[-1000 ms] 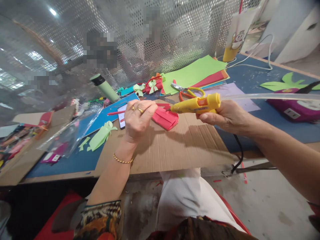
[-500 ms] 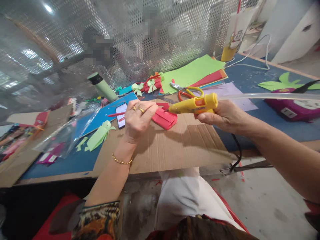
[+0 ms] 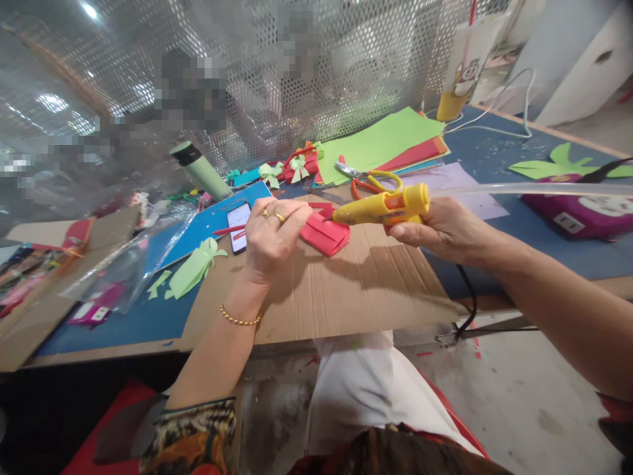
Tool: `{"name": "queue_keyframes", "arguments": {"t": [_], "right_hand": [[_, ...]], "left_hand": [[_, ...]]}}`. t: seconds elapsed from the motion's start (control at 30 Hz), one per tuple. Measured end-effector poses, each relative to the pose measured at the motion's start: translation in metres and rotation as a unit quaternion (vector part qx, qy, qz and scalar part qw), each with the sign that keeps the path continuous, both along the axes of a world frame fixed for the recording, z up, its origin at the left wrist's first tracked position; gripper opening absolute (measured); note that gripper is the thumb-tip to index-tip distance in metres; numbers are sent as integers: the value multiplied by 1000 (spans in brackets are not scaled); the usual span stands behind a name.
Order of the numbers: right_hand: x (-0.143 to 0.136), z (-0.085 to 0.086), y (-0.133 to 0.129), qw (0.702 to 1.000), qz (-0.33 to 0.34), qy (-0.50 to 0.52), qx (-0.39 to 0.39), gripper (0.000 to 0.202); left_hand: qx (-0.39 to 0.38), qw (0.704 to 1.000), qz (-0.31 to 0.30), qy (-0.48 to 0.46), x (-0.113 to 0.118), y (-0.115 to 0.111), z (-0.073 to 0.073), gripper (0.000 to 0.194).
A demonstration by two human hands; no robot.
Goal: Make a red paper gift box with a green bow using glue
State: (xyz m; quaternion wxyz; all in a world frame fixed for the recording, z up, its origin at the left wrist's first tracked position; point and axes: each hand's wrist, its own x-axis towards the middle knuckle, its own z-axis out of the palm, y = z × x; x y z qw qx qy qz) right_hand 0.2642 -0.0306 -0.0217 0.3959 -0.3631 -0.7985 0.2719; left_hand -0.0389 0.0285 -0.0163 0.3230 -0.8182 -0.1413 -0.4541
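My right hand (image 3: pixel 448 227) is wrapped round a yellow hot glue gun (image 3: pixel 380 206), a clear glue stick trailing from its rear. The nozzle points left and meets, or nearly meets, a folded red paper piece (image 3: pixel 326 235). My left hand (image 3: pixel 277 231) is closed on that paper's left end; its fingertips are partly hidden. A thin red strip (image 3: pixel 230 230) sticks out to the left of this hand, over a phone (image 3: pixel 239 224). Beneath the paper lies a sheet of brown cardboard (image 3: pixel 321 303).
Scissors (image 3: pixel 368 178) lie behind the glue gun, near green paper sheets (image 3: pixel 380 138). At left are a green paper piece (image 3: pixel 195 267) and a green flask (image 3: pixel 200 170). A drink cup (image 3: pixel 457 72) stands back right; a purple power strip (image 3: pixel 573 211) sits at right.
Hardly anything differs. The view has shifted very slightly; both hands, the glue gun and the red paper keep their places.
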Motion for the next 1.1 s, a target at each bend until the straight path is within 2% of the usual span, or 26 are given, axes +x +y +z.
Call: {"name": "queue_keyframes", "arguments": {"t": [0.2, 0.4, 0.6, 0.8, 0.97, 1.1], "right_hand": [[-2, 3, -1, 1000, 4, -2, 6, 74], [-4, 5, -2, 1000, 4, 16, 23, 74], [-1, 1, 0, 1000, -2, -12, -8, 78], [4, -5, 3, 1000, 3, -3, -11, 69], [3, -5, 3, 1000, 3, 8, -8, 66], [1, -1, 1, 1000, 5, 5, -20, 67]], "left_hand": [[-16, 1000, 26, -1, -4, 1, -2, 22], [-4, 1000, 5, 17, 3, -3, -2, 20], [-5, 1000, 15, 1, -1, 0, 1, 18], [-73, 995, 57, 18, -5, 0, -6, 16], [-62, 997, 40, 5, -4, 0, -8, 17], [-126, 991, 34, -3, -8, 2, -6, 17]]}}
